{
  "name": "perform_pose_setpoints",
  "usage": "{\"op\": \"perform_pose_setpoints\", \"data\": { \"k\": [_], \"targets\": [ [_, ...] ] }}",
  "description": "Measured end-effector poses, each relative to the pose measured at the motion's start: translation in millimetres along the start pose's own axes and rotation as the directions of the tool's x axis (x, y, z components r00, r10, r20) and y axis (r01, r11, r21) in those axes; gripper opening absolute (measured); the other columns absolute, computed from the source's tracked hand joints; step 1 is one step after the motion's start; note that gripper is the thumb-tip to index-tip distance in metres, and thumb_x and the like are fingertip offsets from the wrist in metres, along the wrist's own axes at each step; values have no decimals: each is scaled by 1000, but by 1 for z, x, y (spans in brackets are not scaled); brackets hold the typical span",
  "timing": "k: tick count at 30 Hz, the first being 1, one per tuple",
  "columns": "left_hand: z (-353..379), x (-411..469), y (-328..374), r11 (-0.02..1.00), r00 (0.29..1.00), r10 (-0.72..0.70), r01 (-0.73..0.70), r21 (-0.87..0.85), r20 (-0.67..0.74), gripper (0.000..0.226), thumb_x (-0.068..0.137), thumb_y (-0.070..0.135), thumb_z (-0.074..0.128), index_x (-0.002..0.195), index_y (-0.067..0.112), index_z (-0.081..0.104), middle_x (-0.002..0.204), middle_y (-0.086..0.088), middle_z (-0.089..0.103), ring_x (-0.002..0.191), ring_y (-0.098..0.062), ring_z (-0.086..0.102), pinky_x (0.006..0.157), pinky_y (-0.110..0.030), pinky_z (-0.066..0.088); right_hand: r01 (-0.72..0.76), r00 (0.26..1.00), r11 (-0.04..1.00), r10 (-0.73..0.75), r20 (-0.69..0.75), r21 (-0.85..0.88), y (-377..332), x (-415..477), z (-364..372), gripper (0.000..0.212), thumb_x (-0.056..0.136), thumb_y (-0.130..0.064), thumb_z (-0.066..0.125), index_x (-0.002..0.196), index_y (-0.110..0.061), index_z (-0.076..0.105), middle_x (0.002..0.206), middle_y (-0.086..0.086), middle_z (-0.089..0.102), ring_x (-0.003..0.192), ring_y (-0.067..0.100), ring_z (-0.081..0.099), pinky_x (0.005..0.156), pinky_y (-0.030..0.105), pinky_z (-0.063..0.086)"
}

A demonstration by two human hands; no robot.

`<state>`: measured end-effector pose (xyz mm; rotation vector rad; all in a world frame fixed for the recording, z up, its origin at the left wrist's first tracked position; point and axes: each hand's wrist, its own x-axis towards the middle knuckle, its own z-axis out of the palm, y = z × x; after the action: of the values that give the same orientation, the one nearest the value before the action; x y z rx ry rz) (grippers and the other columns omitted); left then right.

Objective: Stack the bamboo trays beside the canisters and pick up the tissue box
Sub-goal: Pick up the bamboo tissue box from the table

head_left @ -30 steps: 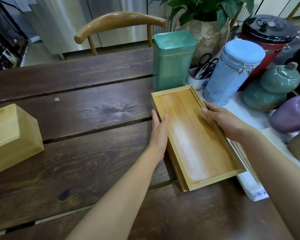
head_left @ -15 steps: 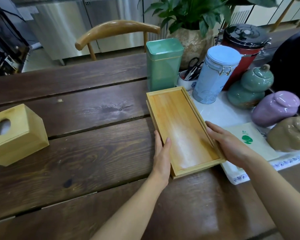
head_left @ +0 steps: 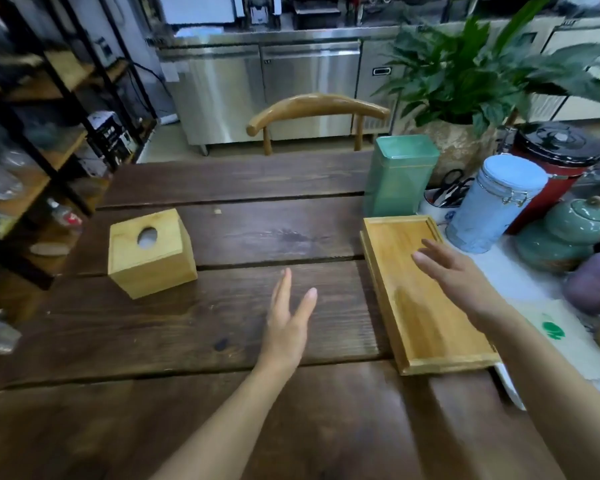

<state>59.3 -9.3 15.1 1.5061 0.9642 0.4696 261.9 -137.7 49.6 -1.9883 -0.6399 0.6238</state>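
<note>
The tissue box (head_left: pixel 151 252) sits on the desk (head_left: pixel 257 327) ahead and left of the empty, spread left hand (head_left: pixel 288 327), the nearer one, while the right hand (head_left: pixel 454 275), fingers apart, hovers over the trays (head_left: pixel 426 317) beside the canisters (head_left: pixel 492 202).

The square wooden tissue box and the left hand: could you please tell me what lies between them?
Nothing: the head view shows only bare dark wooden table between the tissue box and the left hand.
</note>
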Motion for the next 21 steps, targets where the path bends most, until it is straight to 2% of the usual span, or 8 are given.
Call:
{"op": "perform_pose_setpoints", "data": {
  "k": [2,4,6,9,12,17,21],
  "targets": [
    [-39,2,4,987,993,103,-96,130,-56,62,94,40,49,149,29,24,159,9,21,144,-8,18,112,-26,16,65,997,995,-61,50,-80,-23,4,29,64,89,-40,54,145,-18,33,148,7,41,132,22,42,102,32,33],
    [-80,6,8,965,979,162,-129,230,-128,61,94,38,50,148,24,27,157,6,25,144,-10,20,112,-26,17,124,988,984,-111,106,-131,-47,7,60,67,89,-39,55,146,-16,31,151,7,36,136,21,37,107,31,30],
    [-121,10,10,950,958,188,-122,287,-214,60,94,37,51,147,20,30,156,2,29,143,-13,24,113,-28,20,161,977,974,-135,162,-158,-71,10,91,69,87,-39,57,146,-14,31,150,7,37,137,22,38,111,32,29],
    [-180,15,9,943,922,195,-82,323,-334,61,93,40,51,147,19,31,155,-2,32,142,-17,28,116,-37,24,198,963,964,-157,218,-180,-103,17,139,71,86,-44,57,146,-17,31,149,8,40,134,21,41,108,31,31],
    [-228,24,0,939,892,182,-33,341,-414,61,93,40,50,147,20,31,155,-3,33,142,-19,29,114,-39,24,197,947,965,-141,290,-172,-127,21,187,70,88,-42,55,147,-17,27,151,6,37,135,21,40,105,30,32],
    [-268,51,-21,945,895,118,32,327,-431,62,93,42,49,149,23,28,157,0,29,143,-19,26,113,-39,22,163,927,973,-95,363,-162,-145,34,259,70,89,-41,55,148,-17,26,150,10,38,134,24,40,108,41,37],
    [-272,79,-35,957,924,80,34,288,-375,64,93,40,50,149,22,25,158,-2,27,144,-19,25,112,-36,25,114,921,977,-35,387,-182,-148,45,304,71,90,-40,54,149,-15,22,152,10,36,135,25,39,109,39,35]
  ]
}}
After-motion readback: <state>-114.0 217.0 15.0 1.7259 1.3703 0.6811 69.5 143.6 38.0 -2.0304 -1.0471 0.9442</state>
